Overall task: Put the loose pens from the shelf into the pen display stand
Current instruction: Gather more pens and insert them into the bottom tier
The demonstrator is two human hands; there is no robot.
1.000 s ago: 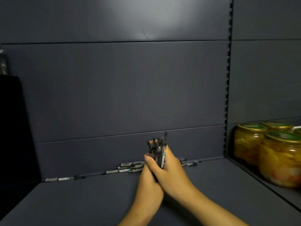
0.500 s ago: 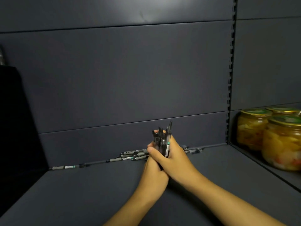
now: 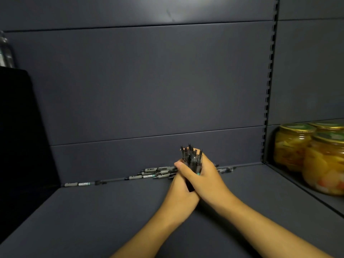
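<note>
- The dark grey shelf [image 3: 93,216] is carrying everything, its back panel [image 3: 149,81] rising behind; a black block [image 3: 20,127] is standing at 9 o'clock and jars of preserves [image 3: 307,155] at 3 o'clock.
- No pen display stand is showing.
- Loose pens [image 3: 149,174] are lying along the back edge, at 10 o'clock from the hands.
- The left hand [image 3: 181,192] and right hand [image 3: 204,175] are pressing together, clamping an upright bundle of pens [image 3: 191,157].
- Squaring the tips first, I judge, is keeping pens from slipping.
</note>
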